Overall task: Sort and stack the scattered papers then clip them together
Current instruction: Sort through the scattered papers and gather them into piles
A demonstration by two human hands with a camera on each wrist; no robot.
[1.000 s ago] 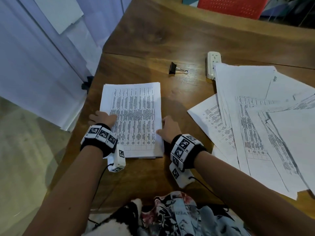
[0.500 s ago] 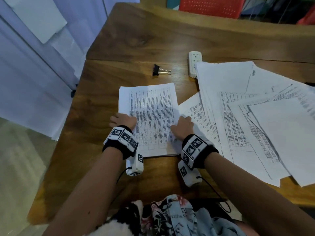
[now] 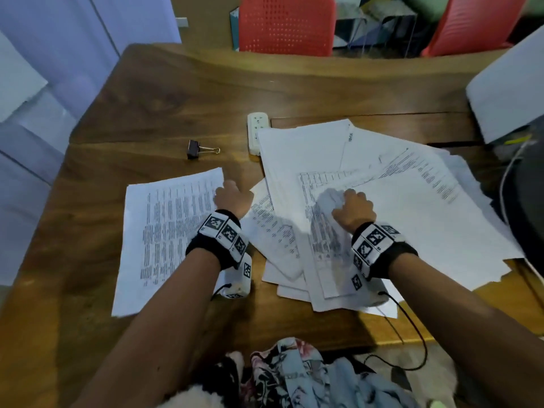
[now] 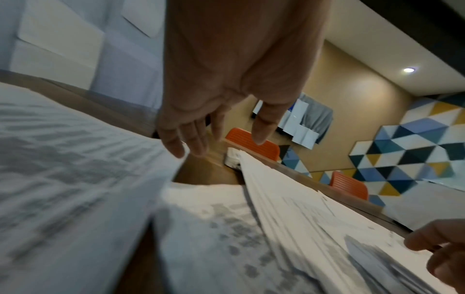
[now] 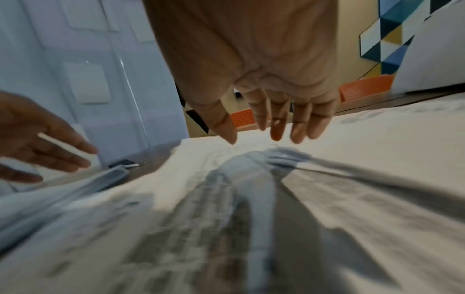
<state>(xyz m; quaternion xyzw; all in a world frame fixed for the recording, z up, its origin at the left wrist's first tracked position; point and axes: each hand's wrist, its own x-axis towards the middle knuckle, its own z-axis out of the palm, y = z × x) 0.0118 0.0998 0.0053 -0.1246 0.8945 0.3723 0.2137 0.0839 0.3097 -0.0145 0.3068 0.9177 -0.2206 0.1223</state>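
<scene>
A squared stack of printed papers (image 3: 164, 237) lies at the table's left. My left hand (image 3: 232, 198) hovers at its far right corner with straight, spread fingers (image 4: 176, 147) and holds nothing. The scattered papers (image 3: 397, 178) overlap at the right. On them my right hand (image 3: 353, 207) presses with straight fingers (image 5: 299, 131). A printed sheet (image 5: 251, 173) humps up just under the palm. The black binder clip (image 3: 200, 150) lies alone beyond the stack, away from both hands.
A white power strip (image 3: 255, 128) pokes out from under the far edge of the scattered sheets. A white box (image 3: 506, 92) and a dark bag with a white cable (image 3: 527, 207) crowd the right edge. Red chairs (image 3: 285, 25) stand behind the table.
My right hand left the stack's right edge and went right onto the scattered sheets. My left hand crossed from the stack's left edge to its far right corner. The stack lies slightly turned.
</scene>
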